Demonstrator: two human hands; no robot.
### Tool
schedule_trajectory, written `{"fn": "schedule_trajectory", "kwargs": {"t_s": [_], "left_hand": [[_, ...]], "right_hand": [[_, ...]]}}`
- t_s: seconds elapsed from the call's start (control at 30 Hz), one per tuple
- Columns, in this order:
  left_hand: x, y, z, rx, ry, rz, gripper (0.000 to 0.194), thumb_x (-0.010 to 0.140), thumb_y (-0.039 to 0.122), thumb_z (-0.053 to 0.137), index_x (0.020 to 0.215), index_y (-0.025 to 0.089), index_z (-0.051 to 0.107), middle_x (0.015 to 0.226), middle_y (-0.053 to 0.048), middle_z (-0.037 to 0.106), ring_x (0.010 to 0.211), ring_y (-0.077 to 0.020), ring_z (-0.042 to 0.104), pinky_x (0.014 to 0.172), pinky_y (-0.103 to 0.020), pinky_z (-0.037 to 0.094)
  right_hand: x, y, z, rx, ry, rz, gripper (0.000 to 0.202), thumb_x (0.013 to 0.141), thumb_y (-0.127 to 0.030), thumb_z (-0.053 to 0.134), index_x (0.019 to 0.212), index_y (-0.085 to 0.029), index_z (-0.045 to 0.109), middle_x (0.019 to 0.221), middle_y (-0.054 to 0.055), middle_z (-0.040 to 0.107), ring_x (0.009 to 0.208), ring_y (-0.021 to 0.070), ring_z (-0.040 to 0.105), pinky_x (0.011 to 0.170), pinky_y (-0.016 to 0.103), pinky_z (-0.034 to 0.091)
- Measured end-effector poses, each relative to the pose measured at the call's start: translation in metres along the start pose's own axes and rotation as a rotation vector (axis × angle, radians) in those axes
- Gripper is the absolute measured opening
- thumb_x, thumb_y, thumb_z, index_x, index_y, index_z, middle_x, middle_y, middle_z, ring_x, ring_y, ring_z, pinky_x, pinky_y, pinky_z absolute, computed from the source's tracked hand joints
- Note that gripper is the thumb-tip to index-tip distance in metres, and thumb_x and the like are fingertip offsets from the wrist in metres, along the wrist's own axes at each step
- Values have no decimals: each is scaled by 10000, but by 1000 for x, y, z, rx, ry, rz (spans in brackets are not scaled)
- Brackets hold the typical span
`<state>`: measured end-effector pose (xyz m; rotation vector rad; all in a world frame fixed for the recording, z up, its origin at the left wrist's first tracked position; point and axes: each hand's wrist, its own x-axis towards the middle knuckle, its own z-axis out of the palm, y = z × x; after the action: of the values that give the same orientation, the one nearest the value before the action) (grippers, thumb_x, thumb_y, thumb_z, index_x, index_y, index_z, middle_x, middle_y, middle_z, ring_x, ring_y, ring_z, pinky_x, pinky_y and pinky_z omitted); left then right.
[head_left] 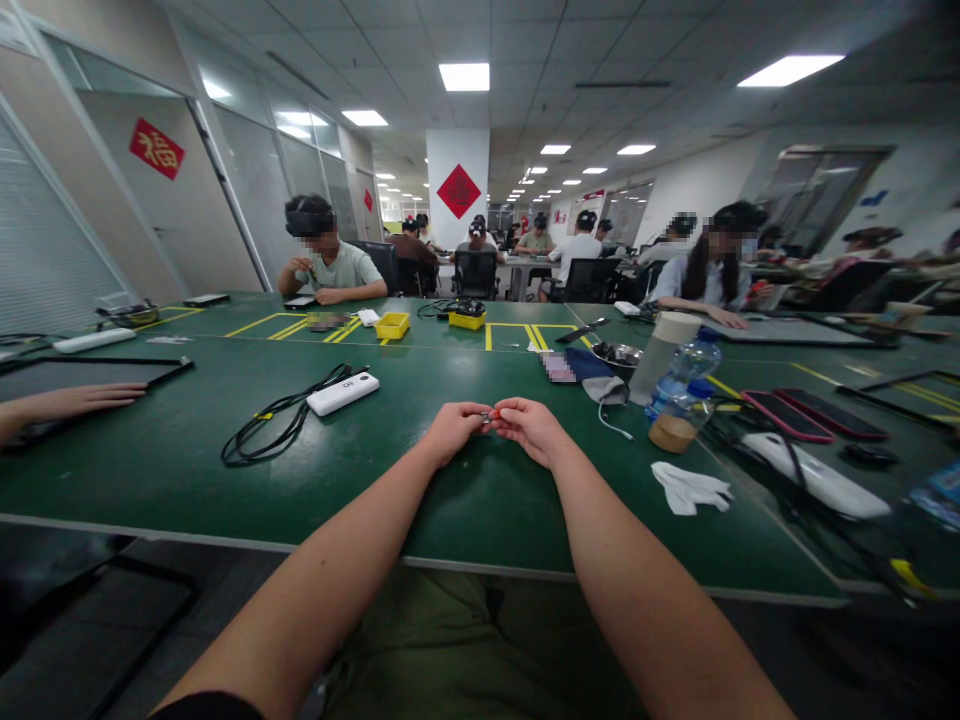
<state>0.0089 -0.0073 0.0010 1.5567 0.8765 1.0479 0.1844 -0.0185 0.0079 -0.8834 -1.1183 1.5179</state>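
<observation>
Left hand (454,430): we pinch metal bit (485,418) | right hand (531,426): we pinch red bit (494,414) | power bank (343,394): hands' 9 o'clock

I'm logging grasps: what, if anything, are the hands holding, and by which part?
The left hand pinches a small silvery piece; the right hand, a small red piece. Whether they join, and which part is gripped, cannot be told.
</observation>
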Motion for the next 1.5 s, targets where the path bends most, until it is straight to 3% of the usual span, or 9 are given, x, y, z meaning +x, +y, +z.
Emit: {"fn": "schedule_trajectory", "kwargs": {"t_s": [0.37,0.7,0.9,1.1,1.27,1.5], "left_hand": [[2,-2,1,-3,40,-12,271,729,158,579,975,132,690,824,-64,709,704,-131,638,721,-259,509],[-1,4,1,83,65,26,314,705,142,596,1001,133,699,931,-68,712,817,-161,645,807,-281,496],[-5,13,1,181,54,46,322,706,169,635,1021,136,696,951,-61,711,815,-163,641,799,-269,484],[-5,11,3,80,15,40,302,732,176,633,1028,133,676,942,-74,704,783,-154,640,759,-272,497],[-2,7,4,40,57,46,259,748,177,620,1000,122,647,887,-75,695,738,-139,633,695,-257,501],[0,3,1,147,77,56,241,711,166,636,946,143,684,883,-58,703,761,-146,636,747,-258,495]], "right_hand": [[1,2,0,49,-14,5,141,699,-118,690,822,-149,630,754,57,694,699,146,669,688,281,547],[2,2,1,70,7,7,151,680,-37,646,795,-133,638,797,81,700,773,161,683,780,303,546],[3,4,0,36,-1,-1,167,657,-49,664,788,-148,635,799,66,701,765,166,680,734,304,556],[0,1,1,2,26,7,160,667,-78,689,795,-156,632,779,58,696,712,157,674,682,287,554],[-1,-1,2,-23,42,17,160,684,-119,694,828,-158,635,817,69,700,692,146,665,618,254,537],[-1,-1,2,-31,43,10,186,668,-136,706,838,-155,631,801,60,689,642,124,645,595,242,521]]}}
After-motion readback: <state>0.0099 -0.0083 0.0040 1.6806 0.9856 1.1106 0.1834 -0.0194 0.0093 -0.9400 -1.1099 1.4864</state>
